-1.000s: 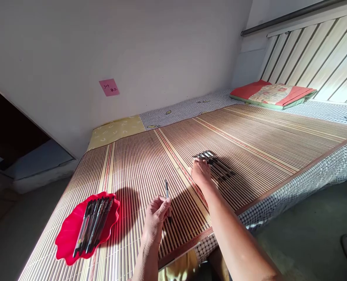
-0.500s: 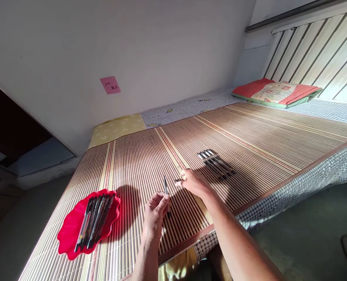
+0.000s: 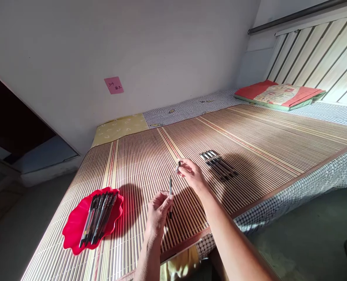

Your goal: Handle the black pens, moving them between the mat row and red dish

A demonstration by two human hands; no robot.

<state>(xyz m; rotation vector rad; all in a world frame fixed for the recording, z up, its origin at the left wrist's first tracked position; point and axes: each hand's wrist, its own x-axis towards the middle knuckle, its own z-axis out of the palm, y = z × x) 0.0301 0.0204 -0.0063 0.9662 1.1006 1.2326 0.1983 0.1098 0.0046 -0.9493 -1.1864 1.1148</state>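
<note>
Between the thumb and fingers of my left hand (image 3: 159, 210) is an uncapped pen (image 3: 170, 191), held nearly upright with its tip pointing up. Just above that tip, my right hand (image 3: 191, 173) pinches a small pen cap (image 3: 178, 167), tilted and apart from the pen. To the right of my right hand, several capped pens (image 3: 218, 166) lie side by side on the slatted mat (image 3: 141, 156). On the left, a red scalloped plate (image 3: 73, 224) carries a bunch of dark pens (image 3: 98, 218).
The mat covers a bed with a checked sheet (image 3: 316, 183). A folded red and floral quilt (image 3: 278, 93) lies at the far right by the white slatted headboard (image 3: 316, 54). A pink note (image 3: 114, 85) is stuck to the wall (image 3: 173, 47).
My right hand has lifted slightly, and the cap in its fingers has turned more upright over the pen. The view has shifted a little; the left hand still holds the pen.
</note>
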